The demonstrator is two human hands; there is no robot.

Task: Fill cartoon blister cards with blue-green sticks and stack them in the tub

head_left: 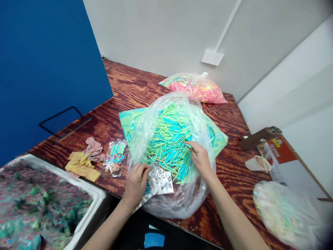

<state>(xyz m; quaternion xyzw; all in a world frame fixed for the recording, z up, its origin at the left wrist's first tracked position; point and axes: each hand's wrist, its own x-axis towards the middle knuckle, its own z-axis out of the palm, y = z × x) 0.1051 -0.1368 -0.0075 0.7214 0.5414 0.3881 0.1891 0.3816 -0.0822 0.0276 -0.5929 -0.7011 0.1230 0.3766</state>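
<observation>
A big clear plastic bag (156,114) lies open on the wooden table (130,86), full of green and blue sticks (166,139). My right hand (199,158) is inside the bag's mouth with its fingers pinched on some of the sticks. My left hand (135,182) is closed on a small printed clear packet (160,180) at the bag's near edge. Flat green sheets (126,121) lie under the bag.
Left of the bag lie a filled stick packet (116,158), yellow and pink gloves (83,161) and a white bin of packets (39,201). A bag of pink sticks (197,88) lies behind. At right: a brown tool (260,137), a cup (257,163), a box (288,156), another bag (288,215).
</observation>
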